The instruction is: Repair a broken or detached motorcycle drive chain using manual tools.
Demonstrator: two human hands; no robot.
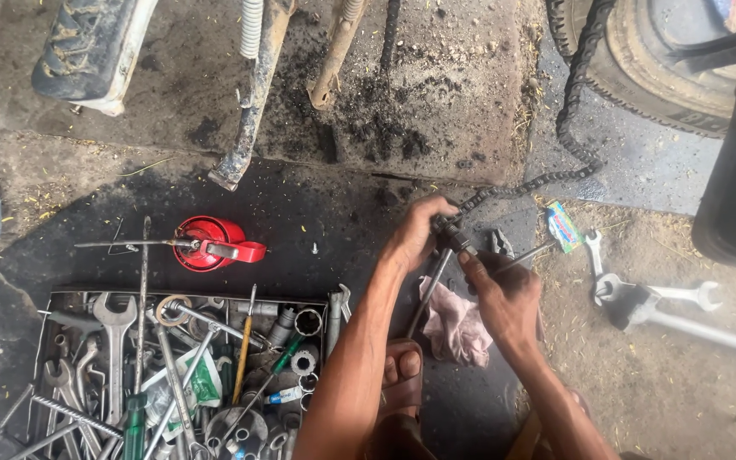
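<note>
Beside the tool tray [48, 300], left hand [417, 232] grips the chain [517, 187]; right hand [504, 298] seemingly clasps a dark tool [455, 238].

Oil-stained concrete floor [317, 204] bears a tool tray [44, 341], red oil can [210, 243], pink rag [457, 328] (crumpled) and wrenches [666, 298].

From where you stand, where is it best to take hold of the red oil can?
Probably grip the red oil can round its red body, from above. It lies by itself on the dark ground, above the tool tray; its thin spout points left and looks too slim to hold.
</note>
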